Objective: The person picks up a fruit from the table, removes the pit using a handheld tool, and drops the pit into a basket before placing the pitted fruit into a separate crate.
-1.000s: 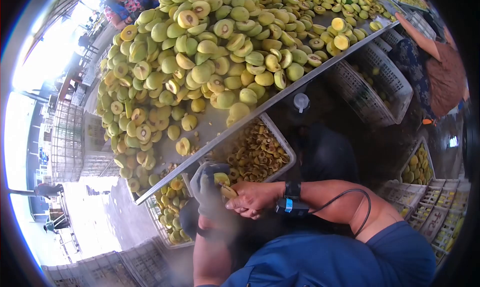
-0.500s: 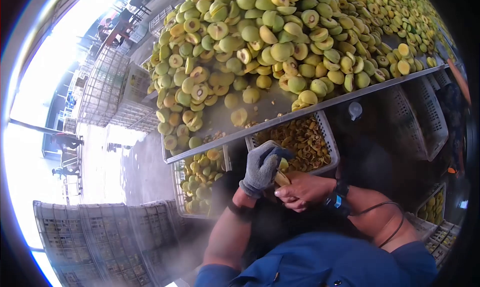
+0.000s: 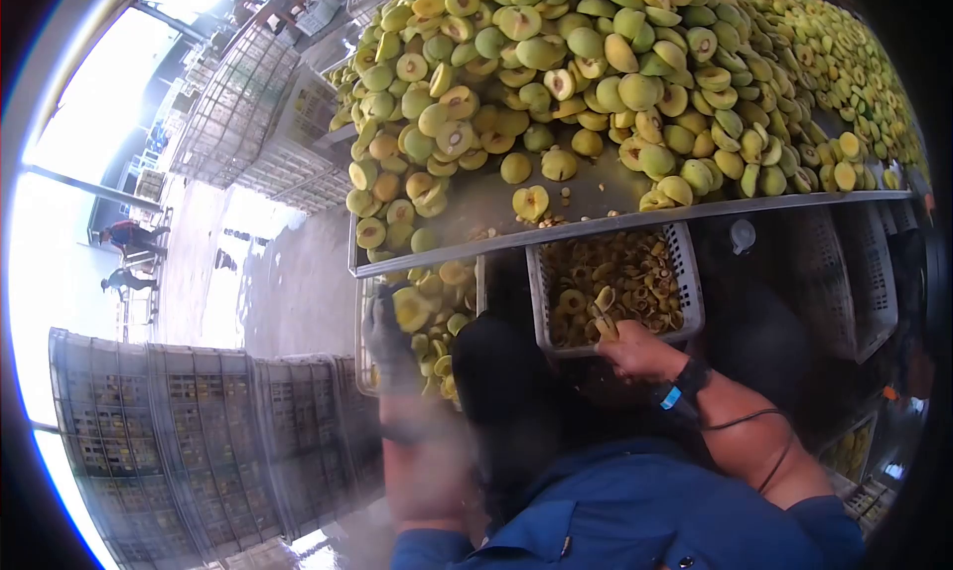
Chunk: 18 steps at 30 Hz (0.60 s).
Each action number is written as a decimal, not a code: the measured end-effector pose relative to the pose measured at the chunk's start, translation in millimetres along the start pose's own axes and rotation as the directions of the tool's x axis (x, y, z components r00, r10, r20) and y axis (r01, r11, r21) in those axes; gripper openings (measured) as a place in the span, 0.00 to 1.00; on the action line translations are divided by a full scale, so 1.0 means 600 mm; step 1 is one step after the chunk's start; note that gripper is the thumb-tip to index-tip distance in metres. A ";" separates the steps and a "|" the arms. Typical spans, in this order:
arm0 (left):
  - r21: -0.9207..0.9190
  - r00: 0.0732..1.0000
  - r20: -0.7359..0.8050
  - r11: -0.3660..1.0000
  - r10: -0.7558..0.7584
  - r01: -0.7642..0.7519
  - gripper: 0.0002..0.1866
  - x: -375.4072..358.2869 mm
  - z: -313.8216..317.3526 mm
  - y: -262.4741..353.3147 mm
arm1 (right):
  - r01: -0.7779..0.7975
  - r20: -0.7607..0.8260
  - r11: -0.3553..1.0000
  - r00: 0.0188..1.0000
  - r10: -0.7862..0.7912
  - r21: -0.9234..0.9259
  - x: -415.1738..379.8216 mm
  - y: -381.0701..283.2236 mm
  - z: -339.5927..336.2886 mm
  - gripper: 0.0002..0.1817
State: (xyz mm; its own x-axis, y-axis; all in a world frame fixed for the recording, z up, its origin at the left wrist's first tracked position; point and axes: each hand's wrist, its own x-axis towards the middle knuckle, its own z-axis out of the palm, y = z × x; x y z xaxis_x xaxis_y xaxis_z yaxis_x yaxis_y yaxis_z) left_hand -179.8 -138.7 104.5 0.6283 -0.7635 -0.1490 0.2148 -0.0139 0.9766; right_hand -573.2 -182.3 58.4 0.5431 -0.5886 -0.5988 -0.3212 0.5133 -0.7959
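Metal table (image 3: pixel 596 227) across upper view, heaped with halved green-yellow fruit (image 3: pixel 596 64); front edge bare in places. Stacked empty crates (image 3: pixel 199 441) at lower left. Two white baskets under the table edge: pit basket (image 3: pixel 685 322) to the right, holding brown pits and scraps; fruit basket (image 3: pixel 365 371) to the left, holding pitted halves.

Left arm extended forward and down, forearm blurred. Left hand (image 3: pixel 382 337), in grey glove, over the fruit basket, fingers curled about a fruit half (image 3: pixel 410 307), cut face upward. Grip closed on it.

Right arm bent at elbow, forearm angled up toward the pit basket; dark wristband (image 3: pixel 685 383) with blue tag and cable on wrist. Right hand (image 3: pixel 635 352), bare, at the near rim of the pit basket, fingers bunched and pinching a small pale piece (image 3: pixel 603 324) just above the pits. Nature of piece not discernible.
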 end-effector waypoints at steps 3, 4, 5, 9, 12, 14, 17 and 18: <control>0.189 0.975 -0.173 0.967 -0.138 0.170 0.16 -0.018 -0.106 -0.003 | -0.116 -0.029 0.993 0.993 0.116 0.006 0.010 0.008 -0.010 0.10; 0.215 0.959 -0.243 0.956 -0.147 0.201 0.15 -0.018 -0.148 -0.017 | -0.135 -0.078 0.991 0.988 0.133 -0.025 0.011 0.007 -0.012 0.11; 0.236 0.939 -0.309 0.944 -0.152 0.230 0.15 -0.008 -0.202 -0.049 | -0.128 -0.091 0.991 0.988 0.124 -0.043 0.010 -0.002 -0.008 0.11; 0.232 0.852 -0.492 0.917 -0.176 0.323 0.14 -0.003 -0.333 -0.118 | -0.092 -0.118 0.987 0.990 0.076 -0.134 0.021 -0.010 0.004 0.13; 0.475 0.931 -0.366 0.855 -0.020 0.205 0.15 0.040 -0.474 -0.194 | -0.056 -0.155 0.972 0.988 0.021 -0.227 0.032 -0.003 0.014 0.14; 0.488 0.936 -0.350 0.860 0.032 0.153 0.14 0.059 -0.497 -0.205 | -0.034 -0.173 0.960 0.985 -0.015 -0.278 0.037 0.003 0.017 0.14; 0.446 0.864 -0.500 0.874 0.064 0.194 0.13 0.090 -0.449 -0.155 | -0.028 -0.156 0.950 0.988 -0.022 -0.312 0.044 0.008 0.016 0.15; 0.574 0.839 -0.522 0.790 0.151 0.215 0.12 0.100 -0.445 -0.142 | -0.048 -0.136 0.948 0.991 0.005 -0.314 0.042 0.000 0.016 0.15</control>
State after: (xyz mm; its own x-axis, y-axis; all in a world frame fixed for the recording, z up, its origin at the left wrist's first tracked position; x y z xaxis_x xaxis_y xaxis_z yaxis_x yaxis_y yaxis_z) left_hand 39.2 -10.9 -28.9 0.9503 -0.3056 -0.0591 -0.1240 -0.5460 0.8286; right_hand -552.1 -191.1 44.4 0.4305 -0.6658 -0.6094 -0.5745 0.3186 -0.7540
